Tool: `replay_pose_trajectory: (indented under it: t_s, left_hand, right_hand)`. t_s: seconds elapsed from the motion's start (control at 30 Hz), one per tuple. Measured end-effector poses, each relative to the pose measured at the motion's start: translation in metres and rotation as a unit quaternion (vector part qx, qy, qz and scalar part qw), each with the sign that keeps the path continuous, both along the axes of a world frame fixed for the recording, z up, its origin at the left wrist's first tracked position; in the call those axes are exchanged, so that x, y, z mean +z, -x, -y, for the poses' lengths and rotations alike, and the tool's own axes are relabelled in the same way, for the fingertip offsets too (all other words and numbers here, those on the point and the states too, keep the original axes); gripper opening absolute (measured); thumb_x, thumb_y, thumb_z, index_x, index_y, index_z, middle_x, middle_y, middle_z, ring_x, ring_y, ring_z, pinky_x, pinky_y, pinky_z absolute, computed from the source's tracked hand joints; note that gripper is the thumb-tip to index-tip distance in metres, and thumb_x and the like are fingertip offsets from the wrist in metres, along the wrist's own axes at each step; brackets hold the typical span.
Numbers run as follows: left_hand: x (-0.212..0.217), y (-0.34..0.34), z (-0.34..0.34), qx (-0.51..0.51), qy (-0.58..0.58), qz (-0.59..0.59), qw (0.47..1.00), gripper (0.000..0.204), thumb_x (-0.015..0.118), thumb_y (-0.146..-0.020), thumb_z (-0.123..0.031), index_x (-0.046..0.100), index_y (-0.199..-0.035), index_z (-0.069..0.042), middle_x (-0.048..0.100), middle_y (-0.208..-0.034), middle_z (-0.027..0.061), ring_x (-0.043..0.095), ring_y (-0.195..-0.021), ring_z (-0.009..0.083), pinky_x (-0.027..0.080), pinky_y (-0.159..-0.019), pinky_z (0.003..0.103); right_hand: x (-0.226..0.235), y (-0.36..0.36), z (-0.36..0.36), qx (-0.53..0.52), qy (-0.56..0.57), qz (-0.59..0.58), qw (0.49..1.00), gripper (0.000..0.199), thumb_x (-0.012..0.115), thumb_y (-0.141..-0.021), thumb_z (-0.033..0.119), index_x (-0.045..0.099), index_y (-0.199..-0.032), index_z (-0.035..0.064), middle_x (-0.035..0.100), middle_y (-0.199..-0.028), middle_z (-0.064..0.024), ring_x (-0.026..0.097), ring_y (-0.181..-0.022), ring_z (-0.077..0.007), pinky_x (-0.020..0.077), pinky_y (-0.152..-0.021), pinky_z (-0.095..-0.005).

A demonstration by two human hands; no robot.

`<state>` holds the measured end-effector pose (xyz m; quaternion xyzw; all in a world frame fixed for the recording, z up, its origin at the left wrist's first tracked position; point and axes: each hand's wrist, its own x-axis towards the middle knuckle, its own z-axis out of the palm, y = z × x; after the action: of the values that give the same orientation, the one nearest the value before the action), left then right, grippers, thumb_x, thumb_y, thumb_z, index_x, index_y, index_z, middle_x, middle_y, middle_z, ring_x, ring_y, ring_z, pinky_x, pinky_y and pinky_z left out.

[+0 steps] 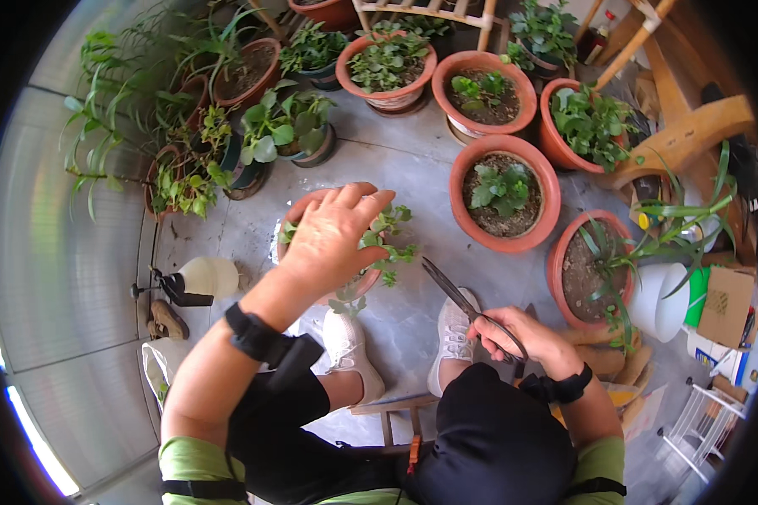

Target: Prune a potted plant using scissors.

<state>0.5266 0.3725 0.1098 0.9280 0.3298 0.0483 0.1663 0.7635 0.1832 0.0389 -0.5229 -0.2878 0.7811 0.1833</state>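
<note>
Scissors (pixel 467 305) sit gripped in the right hand (pixel 522 338), blades parted, stiff metal, held by the handles. Left hand (pixel 333 236) hovers open, fingers spread, over soft leafy stems in the terracotta pot (pixel 299 210) on the floor between the feet; those stems look fragile.

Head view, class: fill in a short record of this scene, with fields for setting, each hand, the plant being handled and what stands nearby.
Setting: grey concrete floor crowded with potted plants
Left hand: open, spread over the leafy green plant in a terracotta pot
Right hand: grips dark metal scissors, blades pointing toward that plant
Nearby: pale plastic spray bottle to the left; round terracotta pot with a small seedling to the right
Feet: white sneakers
</note>
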Motion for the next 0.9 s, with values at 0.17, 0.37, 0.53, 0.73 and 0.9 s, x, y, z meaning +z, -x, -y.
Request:
replay_pose_trajectory:
  t_s: [0.17,0.37,0.53,0.73,0.9]
  left_hand:
    - [-0.032,-0.014,-0.013,-0.003,-0.013,-0.046,0.999,0.037,0.071,-0.067,-0.01,0.062,-0.103,-0.008,0.06,-0.102,0.0088,0.057,-0.097,0.0281,0.044,-0.086,0.04]
    - [-0.04,-0.001,-0.042,0.117,0.111,0.05,0.986,0.014,0.064,-0.076,-0.011,0.067,-0.088,-0.005,0.062,-0.091,0.0097,0.061,-0.087,0.0275,0.046,-0.079,0.037]
    - [-0.038,0.012,-0.052,0.144,0.174,0.063,0.972,0.018,0.063,-0.079,-0.009,0.064,-0.095,0.0,0.061,-0.094,0.0099,0.059,-0.087,0.0206,0.045,-0.078,0.03]
    - [-0.028,0.015,-0.062,0.143,0.218,0.016,0.965,0.019,0.063,-0.08,-0.011,0.064,-0.097,-0.002,0.061,-0.095,0.0073,0.056,-0.088,0.0171,0.043,-0.08,0.029]
    - [-0.018,0.021,-0.068,0.123,0.194,-0.006,0.973,0.019,0.062,-0.08,-0.011,0.064,-0.097,-0.002,0.06,-0.097,0.0067,0.056,-0.09,0.0167,0.042,-0.08,0.029]
  right_hand:
    - [-0.006,0.0,0.0,-0.005,0.001,-0.001,1.0,0.039,0.048,-0.094,0.038,0.06,-0.092,0.001,0.05,-0.062,0.0021,0.047,-0.05,-0.0049,0.0362,-0.045,-0.0201]
    - [-0.01,0.001,-0.007,-0.007,-0.025,0.025,0.999,0.038,0.052,-0.092,0.039,0.059,-0.091,0.0014,0.05,-0.06,0.0016,0.046,-0.049,-0.0059,0.0359,-0.045,-0.0209]
    - [-0.017,0.003,-0.014,0.036,-0.089,0.097,0.991,0.035,0.057,-0.09,0.037,0.06,-0.086,0.0025,0.049,-0.058,0.0021,0.048,-0.05,-0.0059,0.0372,-0.045,-0.0219]
    - [-0.02,0.01,-0.028,0.017,-0.244,0.199,0.949,0.045,0.065,-0.082,0.041,0.056,-0.067,-0.0003,0.051,-0.054,-0.0149,0.045,-0.047,-0.0247,0.038,-0.05,-0.0373]
    - [-0.015,0.014,-0.042,0.036,-0.27,0.221,0.936,0.045,0.066,-0.081,0.041,0.056,-0.067,0.0,0.053,-0.056,-0.018,0.05,-0.049,-0.0319,0.0387,-0.049,-0.0391]
